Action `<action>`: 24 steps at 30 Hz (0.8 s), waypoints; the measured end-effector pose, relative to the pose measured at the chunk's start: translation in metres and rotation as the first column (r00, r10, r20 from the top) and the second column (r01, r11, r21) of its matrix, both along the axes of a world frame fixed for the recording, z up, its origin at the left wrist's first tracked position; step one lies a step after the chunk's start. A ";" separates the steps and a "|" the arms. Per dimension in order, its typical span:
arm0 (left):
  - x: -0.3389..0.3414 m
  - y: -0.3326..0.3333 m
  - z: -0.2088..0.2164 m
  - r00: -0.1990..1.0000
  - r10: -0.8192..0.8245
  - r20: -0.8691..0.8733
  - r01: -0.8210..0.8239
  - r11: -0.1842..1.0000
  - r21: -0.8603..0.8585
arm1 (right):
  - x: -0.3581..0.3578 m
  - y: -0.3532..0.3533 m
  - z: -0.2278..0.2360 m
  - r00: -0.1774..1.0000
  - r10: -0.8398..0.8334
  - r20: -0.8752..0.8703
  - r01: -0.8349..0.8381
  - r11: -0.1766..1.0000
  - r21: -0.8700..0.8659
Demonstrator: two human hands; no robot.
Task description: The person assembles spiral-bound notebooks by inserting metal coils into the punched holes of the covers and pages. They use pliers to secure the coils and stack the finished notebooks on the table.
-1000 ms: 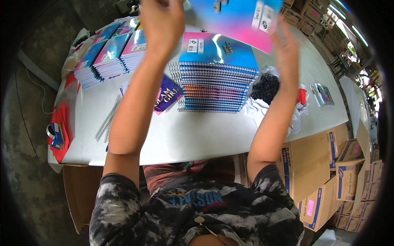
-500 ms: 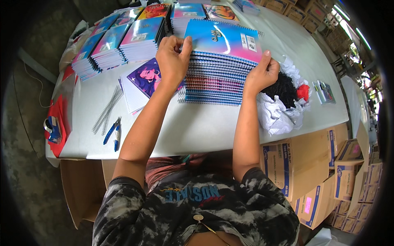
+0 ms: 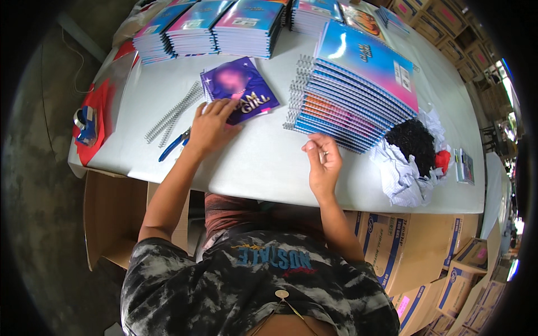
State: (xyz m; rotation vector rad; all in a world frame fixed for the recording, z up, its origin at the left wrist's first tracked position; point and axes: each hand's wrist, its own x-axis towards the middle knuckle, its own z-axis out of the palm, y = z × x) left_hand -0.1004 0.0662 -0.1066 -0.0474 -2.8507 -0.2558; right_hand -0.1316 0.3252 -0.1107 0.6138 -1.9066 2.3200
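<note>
My left hand (image 3: 213, 127) lies with outstretched fingers on the lower left edge of a purple spiral notebook (image 3: 255, 84), whose cover shows a drawn figure. Beside that notebook rest loose wire spirals (image 3: 175, 115), and blue-handled pliers (image 3: 172, 147) sit partly behind my left wrist. My right hand (image 3: 324, 163) hovers with loosely bent fingers, nothing in it, by the near edge of a tall stack of spiral notebooks (image 3: 350, 101). The blue and pink top notebook (image 3: 370, 59) lies on that stack.
More notebook stacks (image 3: 246, 25) stand along the far side of the table (image 3: 246, 173). Crumpled white paper (image 3: 400, 173) with black stuff (image 3: 412, 143) lies at the right. A blue tape dispenser (image 3: 85, 126) sits on red material at the left. Cardboard boxes (image 3: 403, 246) stand below the right edge.
Both hands have come off the top notebook and moved nearer. My left hand is now on the purple notebook, which showed a white page beside its cover before. The view has shifted.
</note>
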 end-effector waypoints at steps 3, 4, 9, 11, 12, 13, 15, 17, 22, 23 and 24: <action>0.010 -0.026 -0.009 0.997 0.013 -0.082 -0.016 0.999 -0.030 | 0.009 -0.011 -0.003 0.989 0.122 0.087 -0.125 0.992 0.031; 0.013 -0.030 -0.017 0.996 -0.003 -0.089 -0.001 0.999 -0.049 | 0.012 -0.016 -0.003 0.968 0.189 0.165 -0.192 0.981 0.000; 0.032 -0.032 0.017 0.998 0.043 0.052 -0.054 0.970 0.236 | 0.004 -0.019 -0.011 0.414 0.617 0.669 -0.358 0.786 -0.504; 0.060 -0.026 0.049 0.995 0.091 0.032 -0.096 0.884 0.458 | -0.001 -0.011 -0.017 0.130 0.793 0.595 -0.332 0.600 -0.728; 0.077 -0.022 0.074 1.000 -0.005 -0.025 0.019 0.833 0.553 | 0.001 -0.007 -0.015 0.014 0.850 0.527 -0.311 0.505 -0.805; 0.096 -0.023 0.089 0.997 -0.074 -0.020 0.072 0.819 0.570 | 0.005 -0.006 -0.012 -0.108 0.891 0.441 -0.273 0.400 -0.875; 0.121 -0.024 0.110 0.958 -0.282 0.049 0.178 0.719 0.672 | 0.011 -0.006 -0.018 -0.214 0.916 0.339 -0.281 0.275 -0.919; 0.117 -0.022 0.119 0.826 -0.561 -0.052 0.353 0.444 0.823 | 0.012 -0.005 -0.047 -0.291 0.935 0.200 -0.212 0.141 -0.967; 0.110 -0.014 0.106 0.896 -0.268 -0.355 0.412 0.202 0.888 | 0.011 -0.010 0.041 0.312 0.729 0.609 -0.486 0.673 -0.557; 0.102 0.005 0.101 0.914 -0.078 -0.399 0.395 -0.062 0.917 | 0.005 -0.011 0.047 0.568 0.666 0.483 -0.520 0.746 -0.416; 0.099 -0.002 0.095 0.939 -0.128 -0.319 0.309 -0.096 0.946 | -0.001 -0.009 0.046 0.743 0.576 0.341 -0.497 0.816 -0.295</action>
